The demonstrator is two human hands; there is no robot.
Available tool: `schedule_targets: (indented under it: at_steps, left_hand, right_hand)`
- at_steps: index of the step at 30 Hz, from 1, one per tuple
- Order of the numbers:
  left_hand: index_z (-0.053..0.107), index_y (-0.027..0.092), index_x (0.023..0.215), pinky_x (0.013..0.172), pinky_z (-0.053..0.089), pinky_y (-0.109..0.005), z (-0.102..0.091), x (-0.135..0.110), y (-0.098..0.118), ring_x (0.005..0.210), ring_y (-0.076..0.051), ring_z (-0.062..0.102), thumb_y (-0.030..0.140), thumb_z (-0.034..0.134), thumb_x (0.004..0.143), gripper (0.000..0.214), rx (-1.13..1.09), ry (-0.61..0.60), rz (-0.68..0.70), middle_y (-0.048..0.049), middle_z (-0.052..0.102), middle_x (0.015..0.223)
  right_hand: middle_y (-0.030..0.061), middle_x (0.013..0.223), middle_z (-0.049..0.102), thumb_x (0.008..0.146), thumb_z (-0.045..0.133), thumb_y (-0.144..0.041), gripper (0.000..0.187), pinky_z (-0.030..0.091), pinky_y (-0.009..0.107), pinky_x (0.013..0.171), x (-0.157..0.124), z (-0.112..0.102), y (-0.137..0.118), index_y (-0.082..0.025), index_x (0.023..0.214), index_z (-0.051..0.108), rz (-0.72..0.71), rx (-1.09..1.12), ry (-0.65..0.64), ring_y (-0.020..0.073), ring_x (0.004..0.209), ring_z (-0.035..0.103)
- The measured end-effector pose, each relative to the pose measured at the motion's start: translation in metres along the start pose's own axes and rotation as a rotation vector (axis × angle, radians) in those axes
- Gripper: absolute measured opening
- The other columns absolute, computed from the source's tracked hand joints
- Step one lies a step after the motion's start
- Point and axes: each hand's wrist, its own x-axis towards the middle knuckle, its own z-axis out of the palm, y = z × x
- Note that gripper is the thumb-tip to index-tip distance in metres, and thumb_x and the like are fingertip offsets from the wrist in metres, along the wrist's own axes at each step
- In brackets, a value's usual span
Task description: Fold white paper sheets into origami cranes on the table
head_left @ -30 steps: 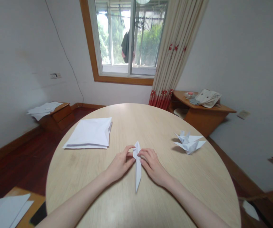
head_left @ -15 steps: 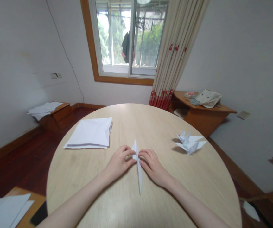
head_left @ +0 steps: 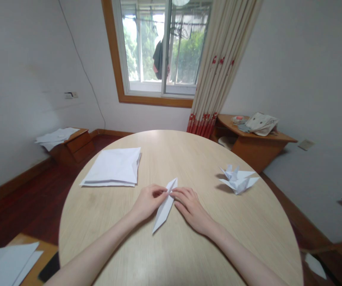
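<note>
Dead centre of the counter (head_left: pixel 206 254), a long folded paper (head_left: pixel 164 207), narrow as a blade, lies on a slant, its low tip pointing toward the person and to the left, its upper tip poking out just past the fingers. The left hand (head_left: pixel 148 202) has it pinched near the top, fingertips closed on the edge, a grip that looks meant to keep those slim folds from springing apart. Coming in from the other side, the right hand (head_left: pixel 191 204) has its fingers together, tips right up against the same spot; gripping or just steadying, I can't tell from here. Both hands work low over the surface, probably for support. Off to the left, a squared-up stack of paper (head_left: pixel 111 167) sits within easy reach, and out to the right, well apart from the hands, a white paper crane (head_left: pixel 238 182) stands clear of the working space. Beyond the counter, a wooden side table (head_left: pixel 254 145) carries a cloth bag (head_left: pixel 262 123), and a low wooden cabinet (head_left: pixel 72 147) holds loose sheets (head_left: pixel 56 135).
</note>
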Motion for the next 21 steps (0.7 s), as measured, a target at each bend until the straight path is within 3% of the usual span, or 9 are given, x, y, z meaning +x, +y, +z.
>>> schedule_targets:
  at_steps: [4,9,21]
  left_hand:
    - [0.07,0.014,0.089,0.071,0.049,-0.029,0.0029,0.0017,-0.0073,0.076,-0.02,0.065,0.034,0.062,0.073,0.026,-0.114,0.035,-0.093,-0.0067,0.072,0.085]
    - [0.069,0.013,0.076,0.064,0.046,-0.027,0.0026,0.0014,-0.0069,0.07,-0.02,0.063,0.035,0.061,0.072,0.023,-0.105,0.057,-0.145,-0.0049,0.07,0.072]
    - [0.07,0.016,0.062,0.081,0.046,-0.033,0.0006,0.0032,-0.0034,0.089,-0.024,0.065,0.032,0.061,0.069,0.02,-0.276,0.122,-0.141,-0.0092,0.073,0.095]
  right_hand:
    - [0.0054,0.126,0.056,0.096,0.042,-0.022,0.031,0.039,0.045,0.1,-0.0005,0.0005,0.0008,-0.029,0.123,0.054,0.005,-0.018,0.005,0.0216,0.118,0.046]
    - [0.0049,0.128,0.056,0.096,0.042,-0.022,0.031,0.039,0.044,0.101,-0.0006,-0.0004,0.0001,-0.029,0.123,0.055,0.0,-0.038,0.004,0.0214,0.118,0.046]
    - [0.0031,0.139,0.049,0.096,0.041,-0.022,0.044,0.036,0.048,0.103,-0.0006,-0.0006,0.0007,-0.035,0.137,0.043,-0.034,-0.07,-0.017,0.0227,0.123,0.042]
